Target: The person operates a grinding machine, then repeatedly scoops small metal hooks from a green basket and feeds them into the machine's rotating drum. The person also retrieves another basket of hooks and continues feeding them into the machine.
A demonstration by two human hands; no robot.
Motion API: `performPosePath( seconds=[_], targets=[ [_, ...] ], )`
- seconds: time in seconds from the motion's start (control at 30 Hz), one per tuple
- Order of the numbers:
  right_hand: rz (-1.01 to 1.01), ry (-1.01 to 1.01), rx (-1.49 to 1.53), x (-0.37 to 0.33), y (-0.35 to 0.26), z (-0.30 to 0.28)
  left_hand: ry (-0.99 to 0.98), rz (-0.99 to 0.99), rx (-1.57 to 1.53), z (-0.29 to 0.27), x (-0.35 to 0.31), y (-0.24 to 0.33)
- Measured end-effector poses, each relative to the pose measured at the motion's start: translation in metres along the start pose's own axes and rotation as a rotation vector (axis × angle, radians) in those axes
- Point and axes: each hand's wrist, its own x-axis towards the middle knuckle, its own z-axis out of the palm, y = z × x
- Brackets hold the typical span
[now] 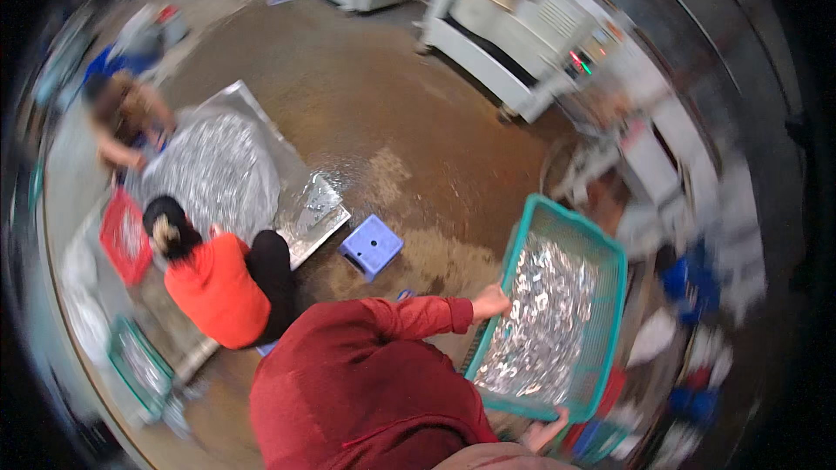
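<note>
A teal plastic basket (616, 322) with lattice sides hangs in front of me on the right. Inside it lies a layer of small shiny metal pieces (544, 318), too blurred to tell their exact kind. My left hand (492, 303), at the end of a dark red sleeve, is closed on the basket's near left rim. At the bottom corner my right hand (546, 432) grips the rim too, its fingers partly hidden.
On the left, a person in orange (218, 287) crouches and another person (131, 122) sits by a large spread of shiny pieces (218, 170). A blue stool (372, 245) stands on the wet floor (348, 78). White machines (514, 35) line the back; red and green baskets (126, 235) lie left.
</note>
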Motion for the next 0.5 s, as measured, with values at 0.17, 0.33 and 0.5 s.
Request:
performPosePath(
  seconds=[0.17, 0.33, 0.5],
  targets=[
    [0.287, -0.264, 0.330, 0.205, 0.046, 0.154, 0.271, 0.133, -0.044, -0.046, 0.128, 0.078],
    [0.319, -0.446, 0.357, 0.327, 0.045, 0.330, 0.528, 0.383, 0.087, -0.136, 0.245, 0.167],
    [0.244, -0.548, 0.481, 0.399, 0.044, 0.530, 0.689, 0.305, -0.076, -0.234, 0.360, 0.257]
  ],
)
